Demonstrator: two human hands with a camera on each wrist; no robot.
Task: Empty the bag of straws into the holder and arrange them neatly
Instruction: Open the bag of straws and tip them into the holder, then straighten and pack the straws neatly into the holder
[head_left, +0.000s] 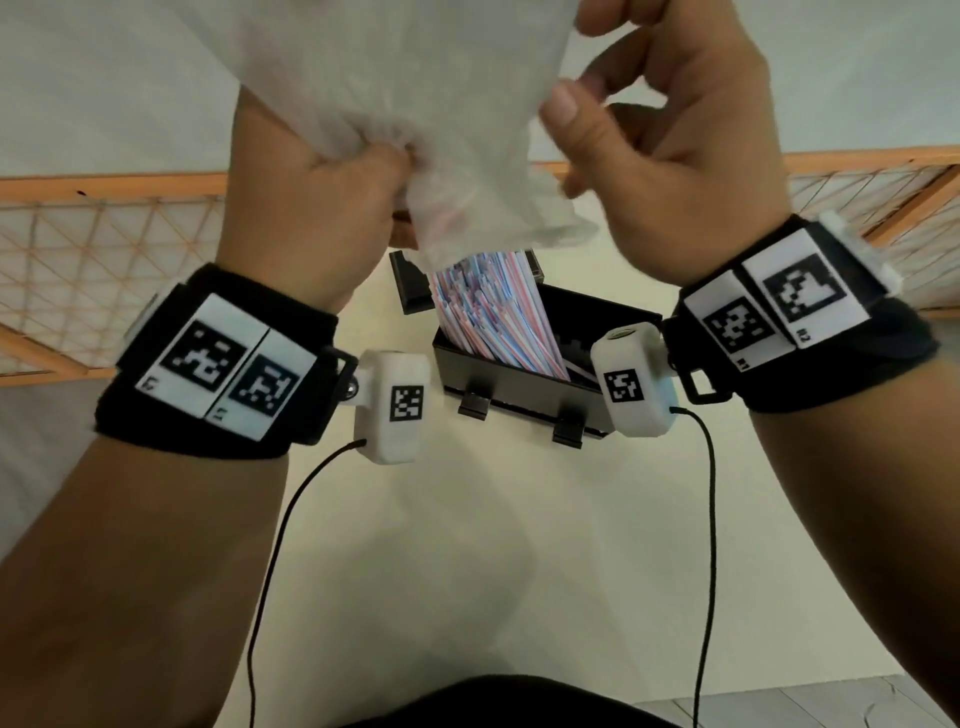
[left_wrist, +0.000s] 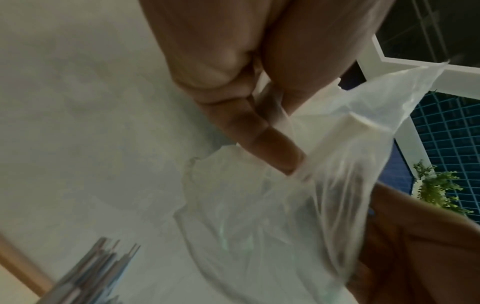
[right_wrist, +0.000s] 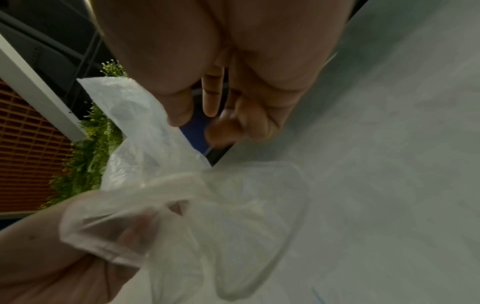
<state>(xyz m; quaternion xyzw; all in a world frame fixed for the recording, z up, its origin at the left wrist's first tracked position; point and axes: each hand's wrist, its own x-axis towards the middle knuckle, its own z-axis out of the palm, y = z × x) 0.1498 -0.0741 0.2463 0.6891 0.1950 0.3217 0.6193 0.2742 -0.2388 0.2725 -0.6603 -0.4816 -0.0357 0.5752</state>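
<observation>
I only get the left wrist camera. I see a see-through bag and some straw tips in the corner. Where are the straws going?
Observer: In the head view the striped straws stand leaning in a black holder, right under the bag.
Operator: Are they all out of the bag?
Observer: Not yet. Their top ends are still tucked inside the bag's mouth, which the left hand grips in a bunch.
Operator: Is the other hand helping?
Observer: The right hand is up beside the bag with its thumb against the plastic's edge. I cannot tell if it really pinches it.
</observation>
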